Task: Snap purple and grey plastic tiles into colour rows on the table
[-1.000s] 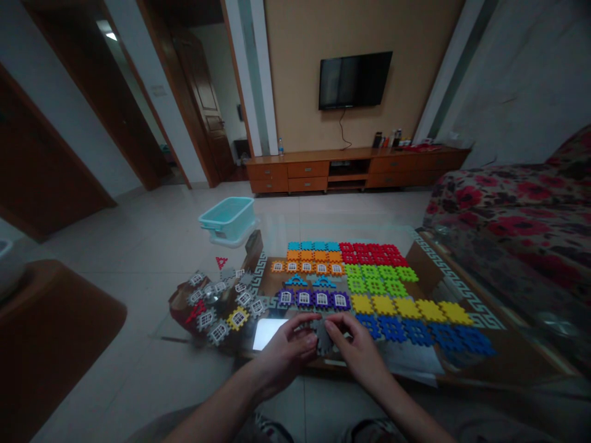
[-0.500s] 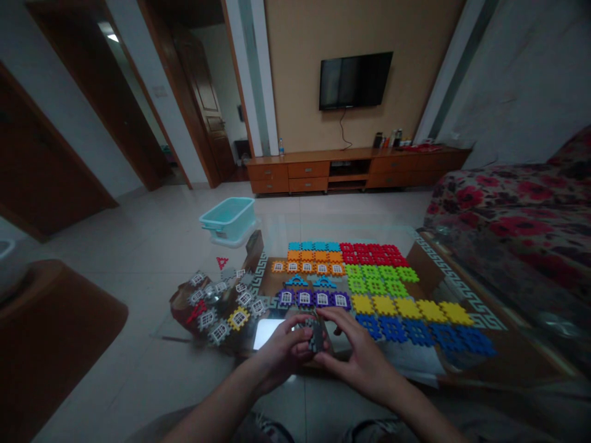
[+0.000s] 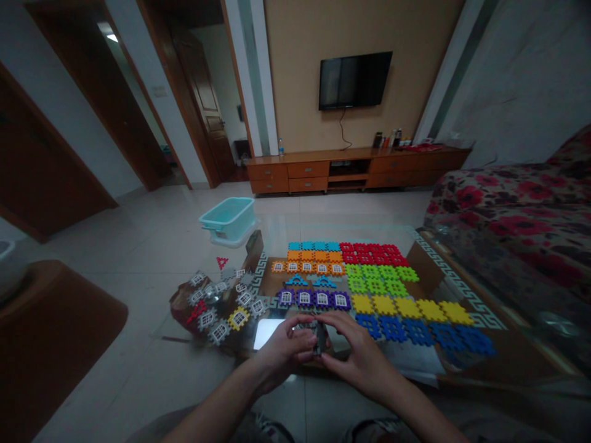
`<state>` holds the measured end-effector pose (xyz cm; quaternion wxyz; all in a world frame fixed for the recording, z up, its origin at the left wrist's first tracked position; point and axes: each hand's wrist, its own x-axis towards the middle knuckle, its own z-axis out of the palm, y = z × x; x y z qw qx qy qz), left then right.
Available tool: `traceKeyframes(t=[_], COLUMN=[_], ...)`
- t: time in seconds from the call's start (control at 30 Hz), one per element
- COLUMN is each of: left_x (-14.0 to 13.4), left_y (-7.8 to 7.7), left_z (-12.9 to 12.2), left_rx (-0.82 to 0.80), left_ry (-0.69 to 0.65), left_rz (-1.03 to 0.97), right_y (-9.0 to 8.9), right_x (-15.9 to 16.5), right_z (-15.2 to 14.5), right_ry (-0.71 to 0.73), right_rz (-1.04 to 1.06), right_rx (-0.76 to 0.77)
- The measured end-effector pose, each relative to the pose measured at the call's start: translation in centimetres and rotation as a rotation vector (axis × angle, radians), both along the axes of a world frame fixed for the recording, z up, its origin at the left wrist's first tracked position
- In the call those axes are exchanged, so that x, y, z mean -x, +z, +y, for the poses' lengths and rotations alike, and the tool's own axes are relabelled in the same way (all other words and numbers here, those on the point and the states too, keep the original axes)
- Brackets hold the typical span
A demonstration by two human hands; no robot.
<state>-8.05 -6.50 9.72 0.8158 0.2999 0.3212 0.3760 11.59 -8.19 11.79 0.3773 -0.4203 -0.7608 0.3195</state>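
Note:
Between both hands, over the near edge of the glass table, is a grey interlocking block piece (image 3: 320, 340), seen nearly edge-on. My left hand (image 3: 295, 340) is closed around its left side, the thumb lying across it. My right hand (image 3: 348, 341) grips it from the right, fingers at the top and thumb at the bottom. The fingers hide much of the piece. Just beyond the hands lies a row of purple window tiles (image 3: 304, 299). Blue tiles (image 3: 419, 332) lie to the right of my right hand.
Orange tiles (image 3: 307, 267), red tiles (image 3: 375, 253), green tiles (image 3: 376, 286) and yellow tiles (image 3: 408, 307) lie in rows on the glass table (image 3: 526, 351). Loose grey window tiles (image 3: 220, 332) are scattered at left. A light-blue tub (image 3: 231, 231) stands on the floor beyond.
The grey piece has turned slightly between my hands, and my right fingers have closed in toward my left hand. The tiles on the table have not moved.

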Motion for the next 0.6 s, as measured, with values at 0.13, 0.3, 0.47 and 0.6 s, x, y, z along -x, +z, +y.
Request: traceKeyframes(t=[0.13, 0.3, 0.47, 0.6], left_x=[0.02, 0.08, 0.04, -0.05], left_y=[0.15, 0.23, 0.11, -0.10], left_z=[-0.02, -0.09, -0.13, -0.18], left_rx=[-0.004, -0.012, -0.014, -0.015], left_ry=[-0.009, -0.022, -0.037, -0.032], left_rz=[0.000, 0.012, 0.025, 0.033], right_y=[-0.26, -0.40, -0.30, -0.49], right_x=[-0.05, -0.05, -0.17, -0.24], right_z=[0.05, 0.04, -0.04, -0.05], right_ry=[0.002, -0.001, -0.006, -0.001], right_rz=[-0.016, -0.023, -0.021, -0.023], right_rx=[-0.004, -0.005, 0.001, 0.001])
